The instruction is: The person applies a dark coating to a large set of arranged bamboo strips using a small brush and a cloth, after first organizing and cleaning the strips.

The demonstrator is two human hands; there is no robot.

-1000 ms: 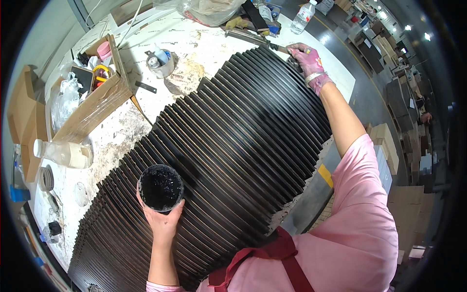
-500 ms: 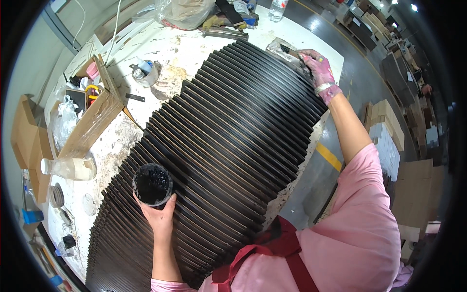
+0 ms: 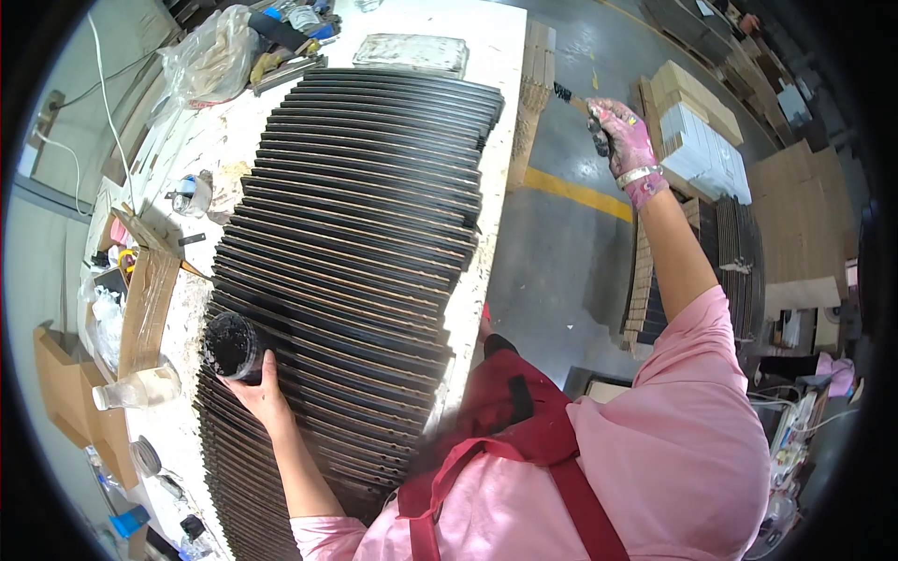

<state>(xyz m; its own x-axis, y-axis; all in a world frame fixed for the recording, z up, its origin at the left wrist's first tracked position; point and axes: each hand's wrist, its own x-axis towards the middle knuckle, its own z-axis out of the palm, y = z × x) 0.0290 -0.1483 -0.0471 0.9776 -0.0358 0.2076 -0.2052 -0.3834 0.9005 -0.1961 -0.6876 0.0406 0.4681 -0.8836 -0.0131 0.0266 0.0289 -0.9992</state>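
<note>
Many dark strips (image 3: 355, 206), ridged and pale along some edges, lie side by side across the white table. My left hand (image 3: 259, 397) is bare and wraps round a clear tub of black paint (image 3: 234, 346), held over the left edge of the strips. The tub's inner wall is coated black. Out past the table's right edge, my right hand (image 3: 622, 145), in a pink stained glove, is closed on a paintbrush (image 3: 565, 93). Its black bristles point left, away from the strips. Dark smears show on the glove.
A paint-smeared flat block (image 3: 412, 54) lies beyond the strips. A plastic bag (image 3: 210, 56), a cardboard box (image 3: 154, 304), a jar (image 3: 140, 386) and a small cup (image 3: 192, 194) stand along the table's left side. Stacked boards (image 3: 702, 150) sit on the floor at right.
My right hand has swung off the far end of the strips to beyond the table's right edge, brush in hand. The view has turned right; the tub stays in my left hand, now tilted.
</note>
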